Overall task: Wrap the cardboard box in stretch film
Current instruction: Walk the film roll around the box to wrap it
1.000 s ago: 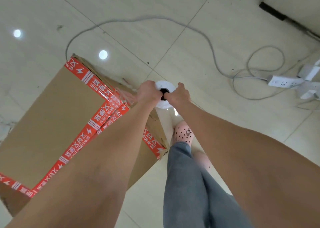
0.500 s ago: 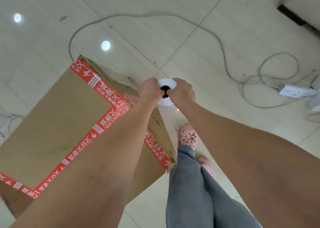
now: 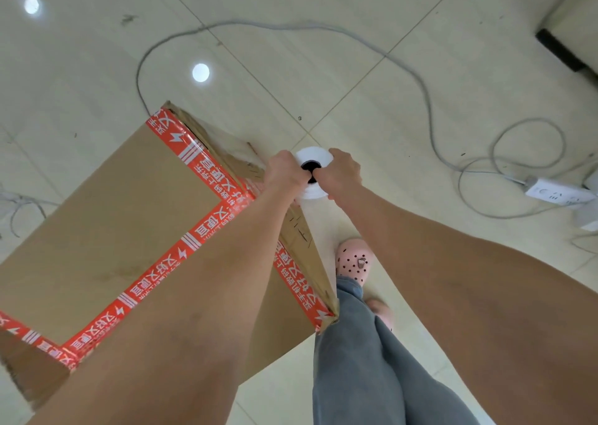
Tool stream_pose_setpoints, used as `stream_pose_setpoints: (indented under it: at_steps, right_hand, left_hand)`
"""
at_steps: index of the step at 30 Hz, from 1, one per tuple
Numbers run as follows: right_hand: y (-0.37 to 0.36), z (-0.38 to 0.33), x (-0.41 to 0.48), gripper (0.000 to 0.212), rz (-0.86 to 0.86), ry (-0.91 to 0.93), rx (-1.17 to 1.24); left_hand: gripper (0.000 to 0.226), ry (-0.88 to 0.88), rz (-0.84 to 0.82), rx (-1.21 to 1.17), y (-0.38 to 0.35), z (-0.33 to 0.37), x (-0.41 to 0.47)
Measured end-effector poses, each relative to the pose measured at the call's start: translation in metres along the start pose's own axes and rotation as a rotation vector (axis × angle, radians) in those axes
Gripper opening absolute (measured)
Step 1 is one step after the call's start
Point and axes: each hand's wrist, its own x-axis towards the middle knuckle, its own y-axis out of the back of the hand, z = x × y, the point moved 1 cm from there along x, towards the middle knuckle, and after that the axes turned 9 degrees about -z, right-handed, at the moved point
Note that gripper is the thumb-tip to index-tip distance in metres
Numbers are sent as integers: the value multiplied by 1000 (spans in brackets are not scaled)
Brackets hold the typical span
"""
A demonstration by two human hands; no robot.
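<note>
Hands, left hand (image 3: 284, 172) and right hand (image 3: 343, 174), clasp the stretch film roll (image 3: 312, 174) upright at the cardboard box's (image 3: 106, 230) three o'clock side, where steady tension should lay the film flat.

Arms: both bare, stretched forward and down, converging.
Left hand (image 3: 284, 172): fingers curled closed, gripping.
Right hand (image 3: 341, 174): fingers curled closed, gripping, just beside the left.

Bright even indoor light, two round ceiling-lamp glare spots (image 3: 200, 72) on the glossy tiled floor (image 3: 372, 10), faint soft shadows, wide-angle bending at edges, slight overall softness
</note>
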Motion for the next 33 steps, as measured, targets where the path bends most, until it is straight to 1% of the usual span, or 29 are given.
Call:
stream_pose_setpoints:
  at_steps: [3,5,7,9,10,11,12,14,16,18,20,23,25,27,30,33]
  right_hand:
    - [0,-9,4,55,43,69,-136]
    - [0,-14,5,60,79,89,-82]
    - [-2,-17,8,71,60,4,60]
    - [-2,-20,9,76,-37,-174,262]
    - [-2,-23,8,75,-90,-227,316]
    - [0,-25,9,71,-129,-233,303]
    - [3,-28,12,66,-144,-213,239]
    - [8,-31,16,52,-124,-156,94]
    - [12,-35,22,42,-116,-109,4]
    - [14,-36,27,35,-118,-71,-70]
    - [18,-37,33,34,-128,-31,-148]
    - [24,-42,39,34,-141,15,-223]
    - [27,-52,43,32,-148,50,-243]
    - [26,-66,46,30,-148,102,-293]
    - [15,-79,47,29,-175,168,-350]
    - [-1,-72,50,30,-211,165,-338]
  left_hand:
    - [25,-41,4,50,8,1,10]
    - [26,-64,19,89,16,4,15]
    - [25,-39,32,59,21,6,19]
    - [23,4,18,7,22,8,20]
    - [19,18,8,-3,22,8,20]
    - [15,25,-1,-6,23,9,21]
    - [14,28,-11,-3,26,10,22]
    - [21,26,-37,25,32,12,23]
    - [25,14,-47,51,36,16,26]
    - [20,-15,-50,92,36,19,27]
    - [14,-30,-21,128,36,22,29]
    - [17,-9,-1,94,41,24,25]
    - [24,3,21,42,49,26,22]
    - [34,48,42,-24,59,24,20]
    - [39,140,52,-69,69,13,18]
    - [42,204,46,-83,66,-2,21]
